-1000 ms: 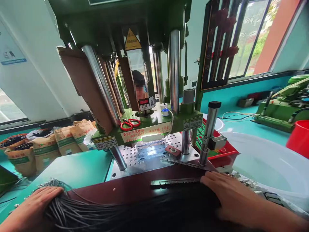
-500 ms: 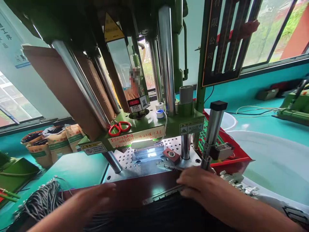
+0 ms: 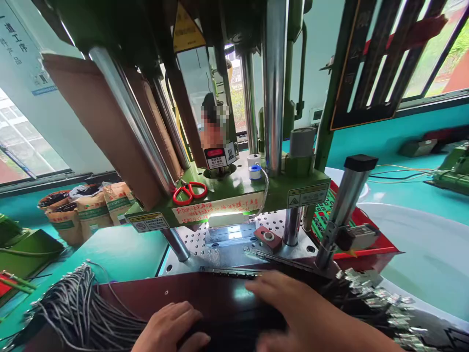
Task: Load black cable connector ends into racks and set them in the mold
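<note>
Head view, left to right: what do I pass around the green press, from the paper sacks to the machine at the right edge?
Paper sacks → red-handled scissors → blue-and-white spool → gray cylinder → black-capped metal post → green machine at the right edge.

Right hand motion-blurred, wrist side cut by bottom edge; left hand cut there too. Dark cables between hands: strands indistinct. Press top cropped. Red handwriting unreadable. White tub cropped right.
</note>
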Demonstrator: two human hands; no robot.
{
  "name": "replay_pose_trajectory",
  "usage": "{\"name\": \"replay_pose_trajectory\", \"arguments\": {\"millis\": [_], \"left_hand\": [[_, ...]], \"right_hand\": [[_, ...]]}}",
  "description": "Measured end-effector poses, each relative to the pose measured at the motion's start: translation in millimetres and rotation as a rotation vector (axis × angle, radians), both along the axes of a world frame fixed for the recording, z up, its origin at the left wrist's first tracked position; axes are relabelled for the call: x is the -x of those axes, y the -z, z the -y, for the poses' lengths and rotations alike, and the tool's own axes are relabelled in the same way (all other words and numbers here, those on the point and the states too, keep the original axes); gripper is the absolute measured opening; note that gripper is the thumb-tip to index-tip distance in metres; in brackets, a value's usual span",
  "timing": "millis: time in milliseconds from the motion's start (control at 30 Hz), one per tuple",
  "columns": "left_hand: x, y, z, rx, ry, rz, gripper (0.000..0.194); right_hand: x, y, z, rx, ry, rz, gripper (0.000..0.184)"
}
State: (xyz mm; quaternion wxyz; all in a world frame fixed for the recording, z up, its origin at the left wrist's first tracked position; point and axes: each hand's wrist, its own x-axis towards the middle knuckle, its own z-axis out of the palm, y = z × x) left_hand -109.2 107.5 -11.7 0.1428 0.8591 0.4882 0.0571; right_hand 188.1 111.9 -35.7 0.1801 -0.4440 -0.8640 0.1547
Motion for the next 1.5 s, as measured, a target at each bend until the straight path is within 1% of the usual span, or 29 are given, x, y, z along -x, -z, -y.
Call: {"name": "replay_pose_trajectory", "arguments": {"millis": [33, 67, 100, 133, 200, 233, 267, 333, 400, 433, 467, 500, 533, 600, 633, 700, 800, 867, 967, 1067, 1133, 1200, 1367, 1500], "left_hand": [[-0.3, 4.1, -1.8, -0.034, 0.010, 0.000, 0.026], [-1.0, 7.6, -4.4, -0.057, 0.015, 0.005, 0.027], [-2.1, 10.0, -7.9, -0.069, 0.014, 0.017, 0.028], [-3.5, 11.4, -12.1, -0.068, 0.014, 0.038, 0.029], [-6.6, 10.6, -21.5, -0.034, 0.026, 0.103, 0.030], [-7.7, 8.7, -25.9, -0.005, 0.035, 0.150, 0.028], [-8.4, 6.0, -29.7, 0.033, 0.047, 0.200, 0.025], [-8.6, -1.1, -35.6, 0.123, 0.060, 0.286, 0.019], [-8.3, -8.9, -40.3, 0.190, 0.055, 0.327, 0.015], [-8.4, -12.6, -42.8, 0.215, 0.055, 0.326, 0.015], [-8.7, -16.0, -45.6, 0.237, 0.057, 0.320, 0.015], [-9.2, -18.7, -48.5, 0.259, 0.062, 0.312, 0.016], [-9.7, -20.6, -51.4, 0.283, 0.068, 0.308, 0.017], [-10.3, -21.5, -56.3, 0.336, 0.058, 0.316, 0.021], [-10.1, -20.4, -57.9, 0.359, 0.040, 0.331, 0.023], [-8.9, -16.3, -59.0, 0.398, 0.013, 0.363, 0.027], [-6.5, -10.2, -57.2, 0.432, 0.012, 0.394, 0.027], [-5.7, -8.9, -55.5, 0.432, 0.018, 0.396, 0.027], [-6.1, -10.7, -53.4, 0.406, 0.016, 0.402, 0.028], [-7.0, -12.8, -51.5, 0.365, 0.014, 0.405, 0.025], [-7.1, -12.9, -50.2, 0.343, 0.012, 0.399, 0.024], [-6.7, -12.1, -49.2, 0.328, 0.007, 0.398, 0.023], [-5.5, -11.3, -48.0, 0.319, 0.012, 0.389, 0.016], [-5.0, -13.2, -48.5, 0.331, 0.015, 0.406, 0.016]], "right_hand": [[-15.6, 11.7, 11.2, -0.009, -0.015, 0.026, 0.065], [-32.5, 23.7, 21.3, -0.025, 0.022, 0.069, 0.074], [-49.2, 34.7, 29.6, -0.047, 0.102, 0.109, 0.080], [-64.3, 43.6, 35.8, -0.034, 0.188, 0.144, 0.077], [-86.0, 52.4, 41.8, -0.011, 0.274, 0.192, 0.068], [-91.3, 51.8, 42.3, 0.014, 0.298, 0.204, 0.065], [-92.6, 47.9, 41.5, 0.045, 0.310, 0.207, 0.066], [-83.3, 32.1, 37.4, 0.147, 0.320, 0.183, 0.078], [-59.6, 9.4, 30.4, 0.269, 0.290, 0.112, 0.089], [-43.8, -2.7, 25.6, 0.315, 0.256, 0.058, 0.087], [-26.6, -14.1, 20.0, 0.348, 0.204, 0.002, 0.075], [-9.4, -24.1, 13.8, 0.369, 0.148, -0.048, 0.053], [6.8, -32.0, 7.3, 0.354, 0.107, -0.101, 0.041], [31.7, -40.3, -5.2, 0.326, 0.051, -0.152, 0.030], [39.5, -41.0, -10.4, 0.316, 0.042, -0.168, 0.027], [46.2, -37.6, -17.3, 0.322, 0.050, -0.193, 0.025], [43.9, -31.1, -19.6, 0.343, 0.075, -0.215, 0.017], [42.3, -30.8, -18.7, 0.335, 0.087, -0.190, 0.013], [45.6, -35.1, -20.0, 0.339, 0.088, -0.168, 0.015], [53.5, -38.0, -26.5, 0.397, 0.039, -0.161, 0.025], [58.4, -37.4, -31.7, 0.430, 0.035, -0.141, 0.029], [61.5, -35.6, -35.6, 0.443, 0.059, -0.133, 0.028], [62.9, -32.5, -38.3, 0.484, 0.106, -0.185, 0.017], [63.5, -33.1, -38.4, 0.498, 0.181, -0.230, 0.016]]}}
